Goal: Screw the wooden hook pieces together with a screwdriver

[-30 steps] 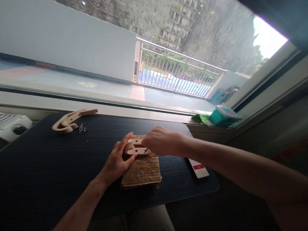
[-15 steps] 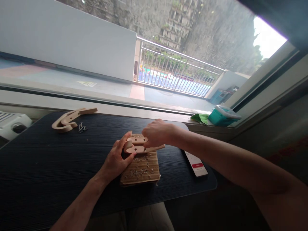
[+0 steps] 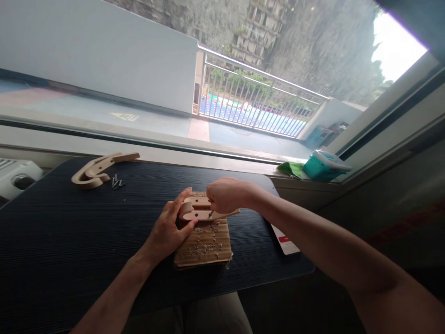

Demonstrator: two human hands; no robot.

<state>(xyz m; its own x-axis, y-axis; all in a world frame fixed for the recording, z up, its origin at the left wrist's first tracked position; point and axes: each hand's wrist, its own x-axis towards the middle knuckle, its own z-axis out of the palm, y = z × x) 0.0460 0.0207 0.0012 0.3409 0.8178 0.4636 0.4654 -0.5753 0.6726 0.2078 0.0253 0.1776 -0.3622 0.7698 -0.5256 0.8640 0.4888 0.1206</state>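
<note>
My left hand (image 3: 170, 225) is closed round the curved end of a pale bent-wood piece (image 3: 201, 215), pressing it against a corrugated cardboard block (image 3: 205, 248). The wooden piece has two parallel arms with small holes. Over its right part, my right hand (image 3: 224, 195) is curled into a closed grip. A thin metal shaft (image 3: 210, 214) shows below those fingers, at a hole in the nearer arm; its upper part is hidden, so its kind cannot be made out. Scattered holes and bits mark the cardboard.
Another bent-wood piece (image 3: 88, 174) lies at the table's back left, beside several loose screws (image 3: 117, 181). A phone (image 3: 287, 241) lies at the right, partly under my forearm. A teal box (image 3: 325, 165) and green cloth (image 3: 291, 170) sit on the sill. A white appliance (image 3: 21, 176) stands far left.
My right hand has lifted and turned slightly, baring the metal shaft at the hole. My right forearm has moved lower and covers more of the phone. The left hand keeps its hold.
</note>
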